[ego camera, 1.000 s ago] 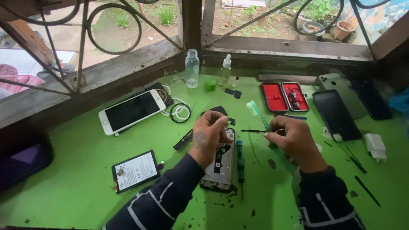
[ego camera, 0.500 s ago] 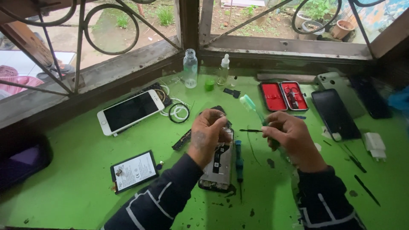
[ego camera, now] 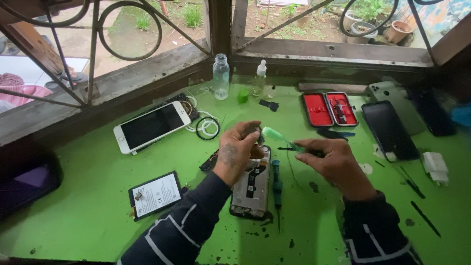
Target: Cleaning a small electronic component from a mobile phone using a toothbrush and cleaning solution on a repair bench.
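Right hand (ego camera: 338,164) grips green toothbrush (ego camera: 279,137) over opened phone (ego camera: 251,182).

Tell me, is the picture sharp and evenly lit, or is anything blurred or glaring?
Head view: soft daylight from the window, no hard shadows on the green worktop; pale glare streaks the black glossy phone screen; the translucent green toothbrush in the right hand looks slightly smeared; the left hand and opened phone body are sharp.

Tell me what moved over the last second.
The right hand swung the green toothbrush from upright to nearly level, its head now against the small part pinched in the left hand. That hand kept its pinch above the opened phone. The white phone and red tool case stayed put.
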